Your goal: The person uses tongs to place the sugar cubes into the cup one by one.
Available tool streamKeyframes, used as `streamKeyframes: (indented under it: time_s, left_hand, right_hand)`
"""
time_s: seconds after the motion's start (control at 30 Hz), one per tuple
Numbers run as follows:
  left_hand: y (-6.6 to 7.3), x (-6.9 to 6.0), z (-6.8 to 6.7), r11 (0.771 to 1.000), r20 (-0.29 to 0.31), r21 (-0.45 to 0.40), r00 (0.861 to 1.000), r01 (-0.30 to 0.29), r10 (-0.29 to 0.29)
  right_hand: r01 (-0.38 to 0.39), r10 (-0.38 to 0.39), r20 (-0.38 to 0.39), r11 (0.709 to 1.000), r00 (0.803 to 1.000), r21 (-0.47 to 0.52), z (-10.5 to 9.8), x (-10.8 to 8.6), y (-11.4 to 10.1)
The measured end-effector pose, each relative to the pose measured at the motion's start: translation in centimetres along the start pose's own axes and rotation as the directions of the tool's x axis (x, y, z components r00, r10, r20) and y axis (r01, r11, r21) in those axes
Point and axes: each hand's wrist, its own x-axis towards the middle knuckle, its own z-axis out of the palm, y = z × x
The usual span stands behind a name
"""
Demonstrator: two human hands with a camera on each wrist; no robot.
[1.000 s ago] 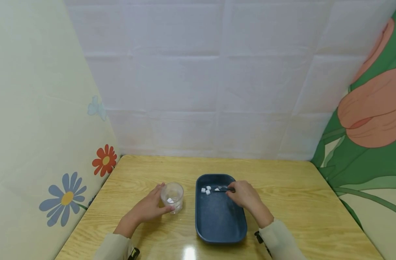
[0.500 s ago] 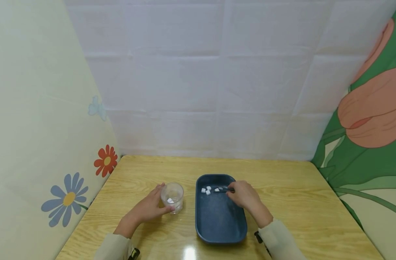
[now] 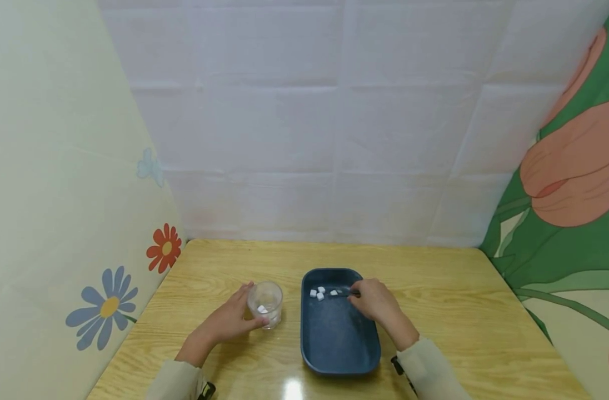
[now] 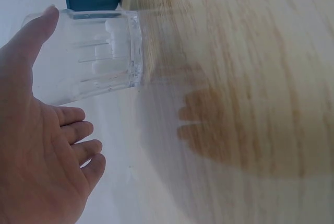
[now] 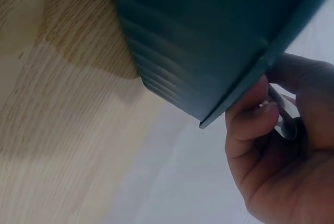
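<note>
Thumb and fingers of my right hand (image 3: 379,301) were clamped on one pair of dark tweezers (image 3: 355,291), over the right side of one blue tray (image 3: 339,339), toward its far end. My left hand (image 3: 228,320) held one clear glass (image 3: 266,294) upright from its left, thumb along the near side. Two pale sleeves (image 3: 432,366) ended at my wrists, nearest to me. Beyond them lay the tray's bare near part, on a wood-grained table (image 3: 434,300); the glass was left of the tray, near but not touching it. Farther up the tray, one white cube (image 3: 333,293) lay at the tweezers' tips, left of my right fingers; whether the tips gripped it I could not tell. Left of that, three more white cubes (image 3: 320,296) sat clustered, making four in the tray. One cube (image 3: 261,309) showed plainly inside the glass, among white shapes too blurred to count. Behind the table hung a creased white cloth (image 3: 264,128).
</note>
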Motion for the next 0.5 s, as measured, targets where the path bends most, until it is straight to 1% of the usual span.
streamKeyframes:
  time_s: [0.2,0.5]
  left_hand:
    - [-0.02,0.01,0.14,1.0,0.001,0.011,1.0,0.008,-0.008]
    - [0.0,0.05,0.11,1.0,-0.006,0.01,1.0,-0.003,0.003]
  right_hand:
    - [0.028,-0.028,-0.023,1.0,0.999,0.003,0.14,-0.09,0.15]
    - [0.049,-0.049,-0.051,0.999,0.998,0.001,0.2,-0.2,0.03]
